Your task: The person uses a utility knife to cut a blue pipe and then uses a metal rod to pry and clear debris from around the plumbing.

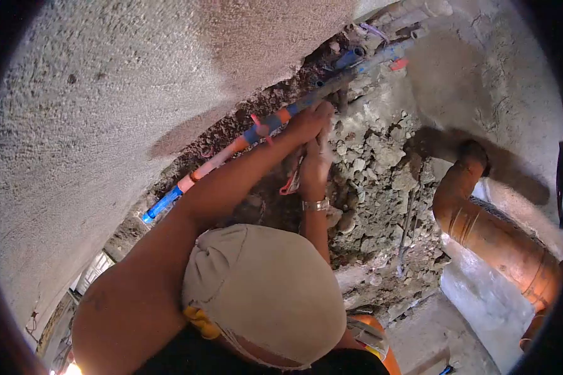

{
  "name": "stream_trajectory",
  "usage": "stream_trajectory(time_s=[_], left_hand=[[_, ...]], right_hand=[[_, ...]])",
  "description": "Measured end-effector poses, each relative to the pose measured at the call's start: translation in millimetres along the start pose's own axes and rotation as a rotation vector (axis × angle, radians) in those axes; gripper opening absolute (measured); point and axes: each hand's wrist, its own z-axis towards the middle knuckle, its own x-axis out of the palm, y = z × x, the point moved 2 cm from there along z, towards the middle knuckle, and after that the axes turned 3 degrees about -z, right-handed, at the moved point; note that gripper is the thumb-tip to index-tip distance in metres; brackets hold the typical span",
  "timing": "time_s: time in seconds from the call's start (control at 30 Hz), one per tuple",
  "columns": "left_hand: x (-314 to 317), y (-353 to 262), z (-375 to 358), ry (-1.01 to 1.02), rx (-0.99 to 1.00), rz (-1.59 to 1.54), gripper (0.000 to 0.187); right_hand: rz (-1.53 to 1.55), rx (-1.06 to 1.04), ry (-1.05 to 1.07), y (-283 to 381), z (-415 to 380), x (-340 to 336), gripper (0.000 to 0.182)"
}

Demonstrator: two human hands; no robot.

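Neither of my own hands shows in the head view. Just below me is a co-worker, seen from above, wearing a beige cloth cap (266,290). Both bare arms reach up to a long pipe (231,148) along the wall's base, banded blue, orange and pink. The co-worker's left-side hand (309,122) lies against the pipe's underside. The other hand (316,165), with a metal watch (315,205) on its wrist, is close beside it. What these fingers hold is hidden. A small red-edged object (289,185) lies by the watch hand.
Broken rubble (381,187) fills the dug ground right of the hands. A large orange-brown elbow pipe (488,234) stands at the right. The rough wall (125,94) rises along the upper left. An open blue pipe end (350,57) shows near the top.
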Motion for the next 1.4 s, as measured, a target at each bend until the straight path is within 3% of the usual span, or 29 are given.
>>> stream_trajectory(time_s=[0.07,0.1,0.17,0.2,0.27,0.33,0.37,0.43,0.47,0.5,0.53,0.57,0.6,0.63,0.7,0.73,0.8,0.9,0.97,1.0,1.07,1.1,1.17,1.2,1.27,1.33,1.4], left_hand=[[0.8,5.7,11.3,0.046,0.046,-0.047,0.034],[0.4,3.2,13.1,-0.045,0.270,0.078,0.032],[3.7,-2.0,0.7,-0.114,0.453,0.201,0.030],[1.3,-18.2,0.5,-0.035,0.205,0.303,0.029],[2.3,-20.2,-2.1,0.037,-0.023,0.400,0.029],[2.1,-14.7,-6.9,-0.113,0.316,0.235,0.040],[-0.9,-16.9,5.6,-0.117,0.332,0.241,0.040],[0.8,-16.1,11.6,-0.051,0.022,0.080,0.040],[6.4,-10.5,8.8,-0.030,0.007,0.075,0.040],[10.5,-9.0,9.4,-0.081,0.048,0.160,0.036],[9.2,-19.9,10.6,-0.137,0.099,0.247,0.033],[7.2,-25.3,12.3,-0.005,-0.076,0.015,0.031],[7.7,-24.2,5.2,0.017,-0.074,0.014,0.031],[10.1,-23.7,-3.4,0.017,-0.111,-0.078,0.029],[10.1,-20.2,8.6,0.027,-0.117,-0.170,0.028],[7.4,-12.9,17.2,-0.019,0.098,-0.034,0.027],[10.9,8.5,15.3,-0.045,0.276,0.096,0.027],[10.5,-15.5,17.3,-0.104,0.403,0.215,0.026],[10.7,-11.1,8.8,0.069,-0.081,-0.162,0.028],[9.3,-8.8,18.6,0.056,-0.081,-0.156,0.028],[12.5,5.9,27.1,-0.088,-0.070,0.002,0.031],[12.9,4.8,17.6,-0.102,-0.083,-0.002,0.031],[10.0,-19.1,6.4,-0.035,0.122,0.197,0.039],[9.5,-22.0,7.9,-0.057,0.132,0.201,0.039],[11.3,-16.0,6.4,-0.086,-0.038,-0.105,0.040],[9.3,-19.9,4.1,-0.161,0.015,-0.079,0.038],[10.7,-11.4,8.5,-0.054,0.044,0.527,0.036]], right_hand=[[-0.052,-0.136,-0.019,6.8,9.7,3.0,0.037],[-0.151,-0.262,-0.040,-2.7,21.1,1.8,0.046],[-0.254,-0.345,-0.073,-9.1,19.0,-8.2,0.056],[-0.152,-0.041,0.040,-3.9,16.9,-12.4,0.056],[-0.048,0.240,0.153,-17.5,13.8,-16.2,0.056],[-0.228,-0.017,0.069,-36.8,18.3,-18.6,0.054],[-0.285,-0.111,0.037,-30.3,25.1,-15.5,0.054],[-0.165,-0.126,0.064,19.1,14.1,-10.6,0.052],[-0.127,-0.122,0.066,26.2,8.9,-12.2,0.051],[-0.083,0.061,0.107,16.2,13.4,-16.7,0.051],[-0.081,0.088,0.114,3.9,15.8,-20.8,0.051],[-0.080,0.116,0.122,-8.3,18.4,-24.8,0.051],[-0.079,0.143,0.129,-21.0,21.2,-28.9,0.051],[-0.230,0.018,0.107,-18.7,17.6,-28.3,0.052],[-0.051,0.124,0.113,1.6,11.8,-24.5,0.052],[0.038,0.177,0.109,22.1,7.7,-19.3,0.052],[-0.063,0.000,0.127,-1.2,27.3,-25.6,0.052],[-0.183,-0.148,0.141,-8.7,22.2,-35.3,0.052],[-0.240,-0.236,0.124,12.0,19.2,-28.2,0.052],[-0.229,-0.093,0.108,37.8,15.8,-20.4,0.048],[-0.222,0.089,0.103,36.4,6.6,-19.6,0.045],[-0.073,0.281,0.144,21.8,11.0,-24.8,0.050],[-0.149,0.104,0.180,20.7,11.7,-22.8,0.053],[-0.185,0.015,0.192,20.2,11.7,-21.9,0.055],[-0.090,0.041,0.103,10.9,14.6,-17.6,0.044],[-0.160,0.103,0.057,12.0,16.6,-14.7,0.040],[-0.124,0.141,0.129,-3.2,20.9,-20.4,0.047]])
